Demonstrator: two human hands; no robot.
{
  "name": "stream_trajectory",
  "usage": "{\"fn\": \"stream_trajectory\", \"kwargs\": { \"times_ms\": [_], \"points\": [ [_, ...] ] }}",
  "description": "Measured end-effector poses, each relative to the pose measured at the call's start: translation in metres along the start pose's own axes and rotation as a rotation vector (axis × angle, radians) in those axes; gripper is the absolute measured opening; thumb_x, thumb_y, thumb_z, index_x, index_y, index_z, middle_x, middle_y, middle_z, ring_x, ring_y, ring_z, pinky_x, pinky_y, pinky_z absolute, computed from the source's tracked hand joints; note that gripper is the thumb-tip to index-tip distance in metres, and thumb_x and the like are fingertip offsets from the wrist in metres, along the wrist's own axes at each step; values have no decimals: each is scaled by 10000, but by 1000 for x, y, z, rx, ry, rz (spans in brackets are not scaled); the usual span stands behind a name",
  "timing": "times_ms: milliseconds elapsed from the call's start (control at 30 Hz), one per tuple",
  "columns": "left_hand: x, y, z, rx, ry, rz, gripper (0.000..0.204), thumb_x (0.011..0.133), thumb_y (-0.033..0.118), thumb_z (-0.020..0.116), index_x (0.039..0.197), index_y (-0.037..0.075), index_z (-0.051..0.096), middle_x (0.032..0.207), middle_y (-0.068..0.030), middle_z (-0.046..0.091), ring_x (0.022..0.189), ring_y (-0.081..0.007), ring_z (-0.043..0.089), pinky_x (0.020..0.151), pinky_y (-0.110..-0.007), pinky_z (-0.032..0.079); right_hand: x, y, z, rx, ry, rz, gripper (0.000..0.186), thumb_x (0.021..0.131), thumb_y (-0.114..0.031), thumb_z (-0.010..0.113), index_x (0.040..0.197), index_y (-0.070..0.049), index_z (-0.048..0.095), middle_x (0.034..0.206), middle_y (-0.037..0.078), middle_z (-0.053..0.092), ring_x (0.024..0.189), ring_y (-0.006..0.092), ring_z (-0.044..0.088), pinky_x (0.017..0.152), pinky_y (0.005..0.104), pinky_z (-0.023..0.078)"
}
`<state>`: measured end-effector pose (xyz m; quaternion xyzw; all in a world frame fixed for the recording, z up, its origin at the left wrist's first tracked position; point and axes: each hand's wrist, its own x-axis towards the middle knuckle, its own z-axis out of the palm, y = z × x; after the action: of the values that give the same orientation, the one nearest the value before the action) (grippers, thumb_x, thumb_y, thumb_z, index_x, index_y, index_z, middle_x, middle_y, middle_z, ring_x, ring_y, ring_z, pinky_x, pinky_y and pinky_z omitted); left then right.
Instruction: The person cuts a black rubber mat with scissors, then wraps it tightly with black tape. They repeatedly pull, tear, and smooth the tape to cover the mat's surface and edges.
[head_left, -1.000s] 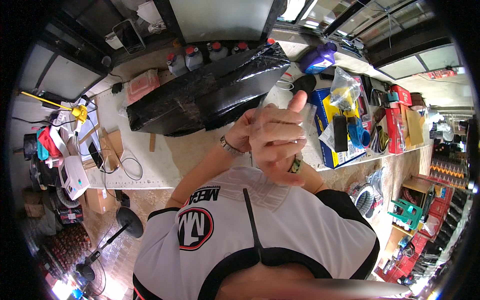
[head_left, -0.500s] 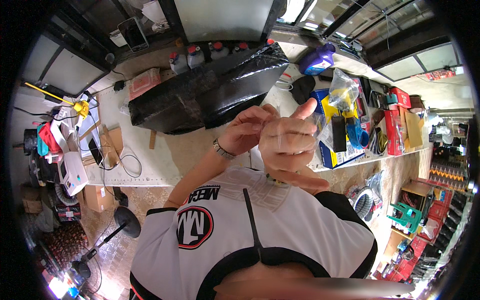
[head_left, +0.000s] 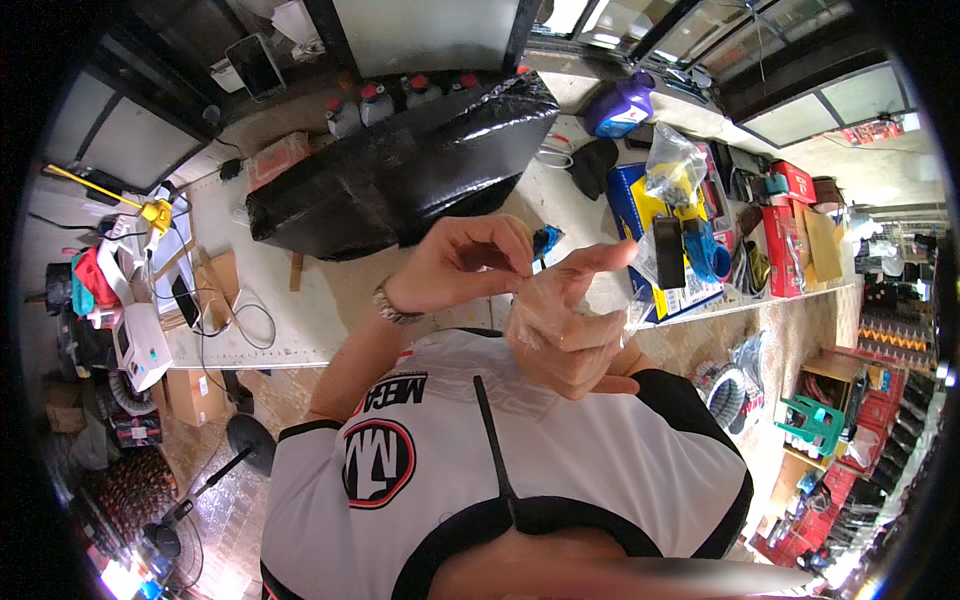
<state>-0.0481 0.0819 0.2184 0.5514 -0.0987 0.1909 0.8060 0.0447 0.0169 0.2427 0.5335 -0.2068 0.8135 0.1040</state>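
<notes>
My left hand (head_left: 462,262), a watch on its wrist, is closed in a pinch, thumb and fingertips together at the edge of some thin clear plastic film. Just right of it, my right hand (head_left: 572,325) has its fingers curled with the clear plastic film (head_left: 636,312) over and around them, one digit pointing out to the right. Whether the film is a strip or a bag I cannot tell. Beyond both hands, a large package wrapped in shiny black plastic (head_left: 390,175) lies slantwise on the white table (head_left: 300,325). Between hands and package sits a small blue-and-black object (head_left: 546,240).
White bottles with red caps (head_left: 375,103) stand behind the package, a purple jug (head_left: 622,105) to their right. On the right lie a blue-and-yellow box (head_left: 640,215), a blue tape roll (head_left: 708,255) and red boxes (head_left: 780,245). Cables and a white device (head_left: 143,345) are at left.
The hands have drawn slightly apart and turned, the left hand moving left into a clearer pinch. The small blue-and-black object has come into sight between them. The whole view has shifted a little.
</notes>
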Motion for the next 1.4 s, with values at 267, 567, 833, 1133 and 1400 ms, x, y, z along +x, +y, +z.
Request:
{"fn": "stream_trajectory", "kwargs": {
  "times_ms": [267,567,833,1133,1400],
  "points": [
    [-7,36,13,184,100,-267,269,970,79,523,1214,2,606,1157,-79,606,1037,-163,612,865,-296,535,-8,-25,44,-653,461,599,448,822,-353,766,786,3,497,738,45,491,634,127,537,541,271,496],
    [4,48,7,202,106,-395,257,932,75,604,1174,5,656,1082,-83,645,926,-112,640,795,-254,547,1,-27,40,-613,557,883,422,813,-354,779,774,-42,497,682,5,476,601,135,506,500,263,417],
    [1,48,20,261,269,-524,258,860,131,725,1083,6,699,912,-75,717,783,-91,675,712,-236,570,-1,-33,41,-742,439,987,474,760,-398,816,812,-32,520,721,28,504,643,159,547,498,262,478],
    [-4,32,26,268,371,-621,230,869,186,721,985,-12,700,890,-70,705,730,-96,671,695,-234,571,-13,-31,39,-695,448,1107,534,711,-442,842,851,-35,524,745,13,507,658,130,541,519,248,470],
    [-8,12,24,184,308,-629,205,960,209,596,1054,28,597,955,-17,643,855,-73,615,745,-246,533,-25,-28,43,-607,610,1129,529,719,-449,835,840,-49,512,749,-9,504,664,109,529,519,247,456]
  ]
}}
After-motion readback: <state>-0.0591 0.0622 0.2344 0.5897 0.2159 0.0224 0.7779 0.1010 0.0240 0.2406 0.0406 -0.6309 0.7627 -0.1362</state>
